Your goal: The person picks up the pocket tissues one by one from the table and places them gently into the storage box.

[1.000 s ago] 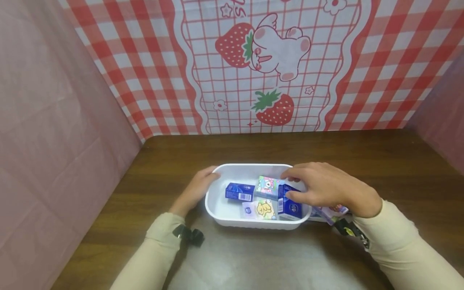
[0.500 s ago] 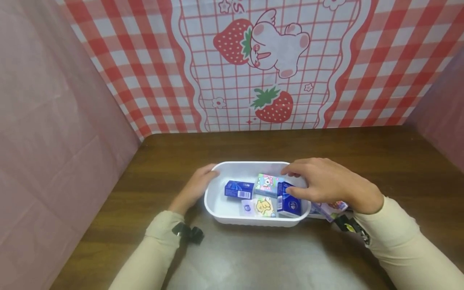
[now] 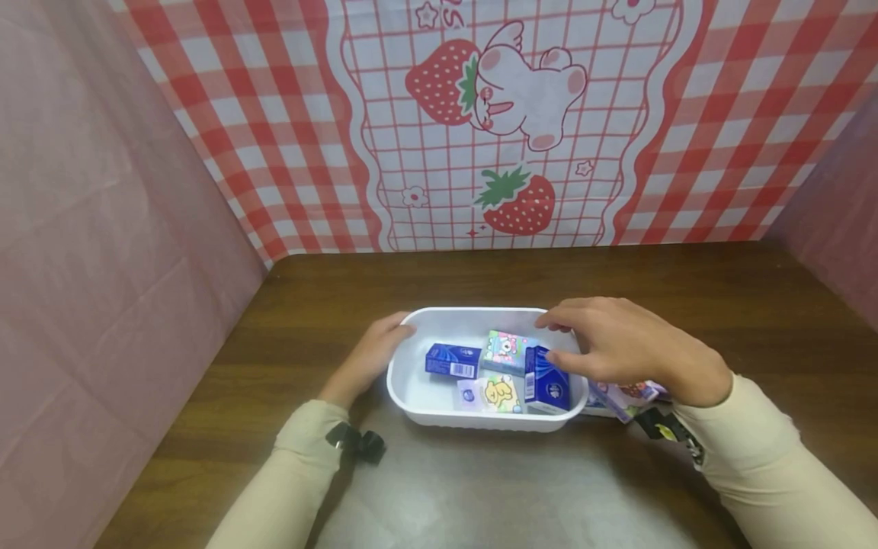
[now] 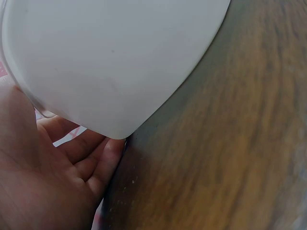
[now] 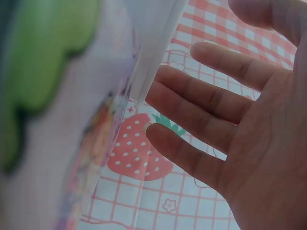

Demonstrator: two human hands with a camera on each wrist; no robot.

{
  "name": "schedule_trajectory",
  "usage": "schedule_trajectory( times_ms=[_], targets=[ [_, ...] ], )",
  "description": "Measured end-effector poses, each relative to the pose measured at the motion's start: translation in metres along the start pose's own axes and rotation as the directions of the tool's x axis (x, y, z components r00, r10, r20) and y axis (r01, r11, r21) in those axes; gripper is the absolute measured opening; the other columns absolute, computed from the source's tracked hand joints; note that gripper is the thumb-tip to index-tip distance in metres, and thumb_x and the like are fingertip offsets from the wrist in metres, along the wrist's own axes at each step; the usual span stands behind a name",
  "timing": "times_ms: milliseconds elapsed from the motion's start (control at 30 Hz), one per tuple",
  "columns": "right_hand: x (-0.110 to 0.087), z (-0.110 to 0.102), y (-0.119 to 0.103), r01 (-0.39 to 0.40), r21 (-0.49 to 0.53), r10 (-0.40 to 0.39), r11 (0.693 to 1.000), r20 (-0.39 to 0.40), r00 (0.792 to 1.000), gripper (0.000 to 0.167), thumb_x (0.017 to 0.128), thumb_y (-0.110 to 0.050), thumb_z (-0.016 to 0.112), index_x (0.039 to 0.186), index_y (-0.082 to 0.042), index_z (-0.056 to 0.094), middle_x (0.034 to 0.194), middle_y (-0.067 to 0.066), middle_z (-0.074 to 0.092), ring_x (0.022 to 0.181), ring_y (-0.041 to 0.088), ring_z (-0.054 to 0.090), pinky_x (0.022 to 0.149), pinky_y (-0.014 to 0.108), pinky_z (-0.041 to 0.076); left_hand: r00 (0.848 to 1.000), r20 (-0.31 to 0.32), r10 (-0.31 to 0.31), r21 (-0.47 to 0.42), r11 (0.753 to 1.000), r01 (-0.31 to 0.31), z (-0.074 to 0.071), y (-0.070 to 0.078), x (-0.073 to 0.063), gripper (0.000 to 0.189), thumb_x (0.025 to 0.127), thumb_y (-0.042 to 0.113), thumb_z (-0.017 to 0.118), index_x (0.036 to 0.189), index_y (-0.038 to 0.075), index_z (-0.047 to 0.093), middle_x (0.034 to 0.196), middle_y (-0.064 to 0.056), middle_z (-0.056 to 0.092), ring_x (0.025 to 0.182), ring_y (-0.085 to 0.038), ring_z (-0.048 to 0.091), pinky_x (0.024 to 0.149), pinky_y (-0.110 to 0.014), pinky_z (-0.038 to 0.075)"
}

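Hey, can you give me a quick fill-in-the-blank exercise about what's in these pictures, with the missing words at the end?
1. In the head view, the white tub holds ____ dark-blue boxes.
2. With the left hand at one end of the tub, the hand over the other end is the ____ one.
3. The checked cloth behind the tub shows one kind of fruit, the ____.

Missing words: two; right; strawberry.
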State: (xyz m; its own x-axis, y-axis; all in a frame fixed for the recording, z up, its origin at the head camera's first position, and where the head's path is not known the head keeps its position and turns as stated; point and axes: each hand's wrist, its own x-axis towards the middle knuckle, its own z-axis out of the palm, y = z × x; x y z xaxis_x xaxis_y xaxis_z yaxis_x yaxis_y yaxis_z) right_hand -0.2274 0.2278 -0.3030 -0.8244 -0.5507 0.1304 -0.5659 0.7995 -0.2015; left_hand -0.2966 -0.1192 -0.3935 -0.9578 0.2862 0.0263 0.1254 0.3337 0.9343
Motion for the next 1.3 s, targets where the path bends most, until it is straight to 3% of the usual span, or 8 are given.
schedule_trajectory(
  times_ms=[267,933,1300],
  targets=[
    [-0.001,-0.003,0.000,-0.004,-0.012,0.004,1.000,0.004,1.000,0.048,0.086,-0.042,0.075,0.127,-0.020,0.069,0.127,0.000,0.067,0.115,0.026,0.064,0.092,0.054,0.053,1.000,-0.001,0.004,0.006,1.000,-0.004,0.000,0.000,0.000,0.037,0.103,0.021,0.051,0.134,0.004,0.061,0.113,-0.014,0.069,0.096,-0.024,0.067,0.083,-0.037,0.056],
    [-0.008,-0.011,-0.002,-0.080,-0.016,0.080,0.997,0.040,0.996,0.049,0.086,-0.046,0.074,0.129,-0.023,0.068,0.129,0.000,0.065,0.115,0.027,0.064,0.090,0.054,0.054,1.000,0.003,0.011,0.000,1.000,-0.011,0.000,0.000,-0.002,0.035,0.103,0.021,0.050,0.131,0.005,0.063,0.109,-0.013,0.069,0.091,-0.023,0.068,0.079,-0.035,0.056],
    [-0.011,-0.015,-0.002,-0.123,-0.011,0.123,0.992,0.064,0.990,0.040,0.094,-0.029,0.068,0.130,-0.012,0.066,0.122,0.006,0.069,0.110,0.029,0.067,0.088,0.054,0.055,1.000,0.002,0.006,-0.011,1.000,-0.006,0.002,0.003,-0.003,0.034,0.103,0.021,0.050,0.131,0.005,0.063,0.107,-0.013,0.069,0.090,-0.023,0.068,0.077,-0.035,0.057]
  ],
)
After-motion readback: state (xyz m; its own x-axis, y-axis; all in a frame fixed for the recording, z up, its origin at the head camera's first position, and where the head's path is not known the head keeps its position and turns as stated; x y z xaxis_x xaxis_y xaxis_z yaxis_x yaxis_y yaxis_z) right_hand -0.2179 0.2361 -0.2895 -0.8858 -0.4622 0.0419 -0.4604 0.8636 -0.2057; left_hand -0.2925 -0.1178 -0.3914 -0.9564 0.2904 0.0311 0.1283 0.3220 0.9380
